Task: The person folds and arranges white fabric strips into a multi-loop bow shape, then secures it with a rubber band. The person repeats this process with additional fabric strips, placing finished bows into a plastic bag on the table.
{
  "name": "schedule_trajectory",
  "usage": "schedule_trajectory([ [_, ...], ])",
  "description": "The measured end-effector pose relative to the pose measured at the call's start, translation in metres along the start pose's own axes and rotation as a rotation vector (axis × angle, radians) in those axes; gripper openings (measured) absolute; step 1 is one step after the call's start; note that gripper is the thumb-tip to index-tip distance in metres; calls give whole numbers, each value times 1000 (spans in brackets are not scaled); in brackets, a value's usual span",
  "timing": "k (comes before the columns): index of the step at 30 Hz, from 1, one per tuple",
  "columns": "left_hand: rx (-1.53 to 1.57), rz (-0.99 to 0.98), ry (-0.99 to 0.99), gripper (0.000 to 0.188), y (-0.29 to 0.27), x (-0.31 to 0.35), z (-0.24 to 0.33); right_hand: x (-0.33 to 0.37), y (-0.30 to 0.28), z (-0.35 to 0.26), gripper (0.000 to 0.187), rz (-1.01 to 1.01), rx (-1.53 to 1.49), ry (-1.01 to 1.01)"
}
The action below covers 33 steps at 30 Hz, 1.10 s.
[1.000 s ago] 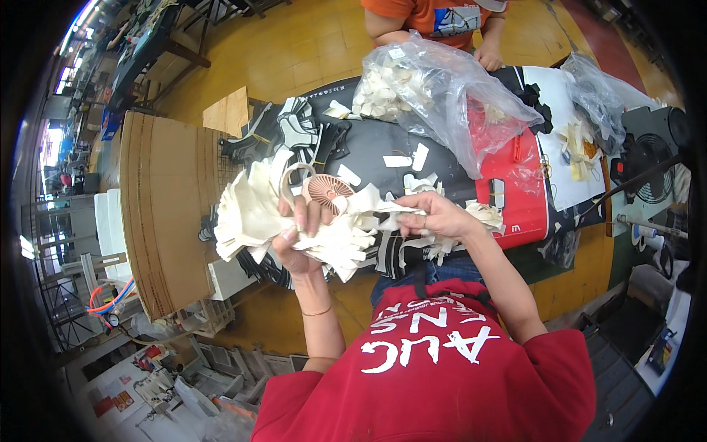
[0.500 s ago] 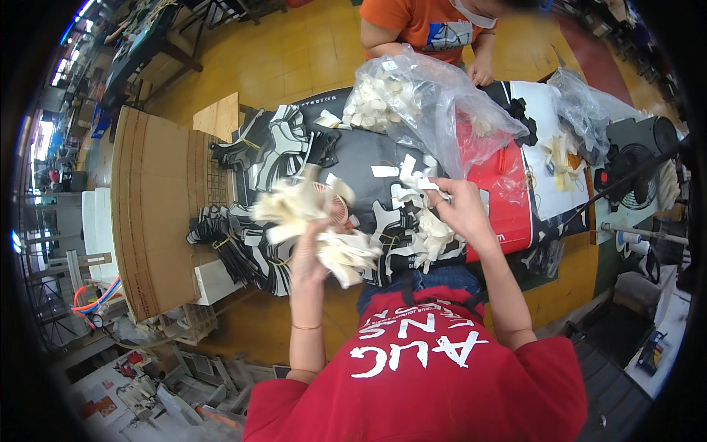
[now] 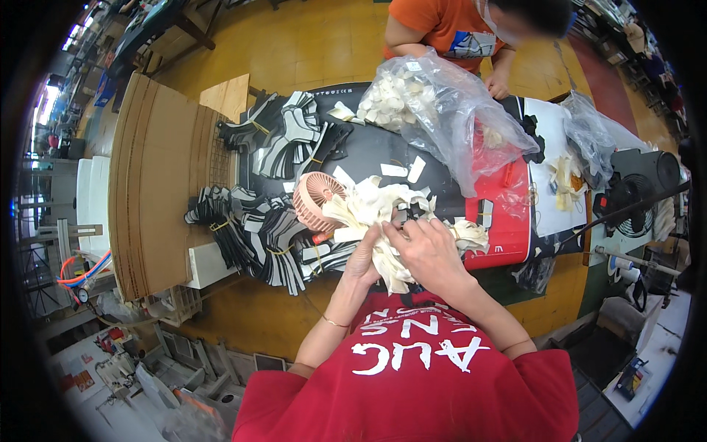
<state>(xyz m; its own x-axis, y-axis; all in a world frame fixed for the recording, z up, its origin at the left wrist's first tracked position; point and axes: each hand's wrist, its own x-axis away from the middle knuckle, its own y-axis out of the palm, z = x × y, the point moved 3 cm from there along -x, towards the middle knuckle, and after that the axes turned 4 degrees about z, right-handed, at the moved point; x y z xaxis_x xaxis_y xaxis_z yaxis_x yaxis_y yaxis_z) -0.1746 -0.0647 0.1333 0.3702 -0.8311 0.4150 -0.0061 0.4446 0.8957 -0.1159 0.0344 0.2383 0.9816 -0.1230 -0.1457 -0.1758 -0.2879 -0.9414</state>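
Note:
Close in front of my body, my left hand (image 3: 362, 256) is closed round a thick bunch of cream-coloured cut pieces (image 3: 377, 200), which fan out above and below it. My right hand (image 3: 431, 254) meets it at the bunch, fingers bent and pressed together on the pieces; what exactly its fingertips pinch is hidden. Just left of the bunch stands a small pink fan (image 3: 315, 200). A smaller heap of cream pieces (image 3: 468, 236) lies to the right of my right hand. Two loose white pieces (image 3: 403, 170) rest on the dark tabletop beyond.
Tied stacks of black-and-grey cut pieces (image 3: 254, 228) cover the table's left side, beside a cardboard box (image 3: 158, 199). A clear plastic bag (image 3: 449, 110) of cream pieces lies at the far side, near a co-worker in orange (image 3: 442, 29). A black fan (image 3: 637, 177) stands right.
My left hand has brought the bunch rightward, uncovering the pink fan. My right hand has come left and nearer to me, from the loose white pieces to the bunch.

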Motion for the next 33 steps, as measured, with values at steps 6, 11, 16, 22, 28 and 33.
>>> schedule_trajectory([
  [6, 222, 131, 2, 42, -9, -3, 19, 6, -5, 7, 45, -35, -383, -34],
  [11, 288, -25, 102, 41, 4, 14, 50, 4, 52, 112, 37, -51, -1188, 570],
  [16, 247, -212, 27, 48, 22, 28, 49, 10, 131, 180, 34, -183, -286, 505],
  [22, 129, -208, 25, 45, 27, 25, 35, -8, 130, 170, 13, -218, -173, 333],
  [28, -266, 15, 242, 38, 24, 17, 54, -17, 14, 145, 14, -108, -216, 384],
  [33, -581, -4, 375, 47, 47, 3, 76, -24, -48, 98, 11, -19, -267, 154],
])
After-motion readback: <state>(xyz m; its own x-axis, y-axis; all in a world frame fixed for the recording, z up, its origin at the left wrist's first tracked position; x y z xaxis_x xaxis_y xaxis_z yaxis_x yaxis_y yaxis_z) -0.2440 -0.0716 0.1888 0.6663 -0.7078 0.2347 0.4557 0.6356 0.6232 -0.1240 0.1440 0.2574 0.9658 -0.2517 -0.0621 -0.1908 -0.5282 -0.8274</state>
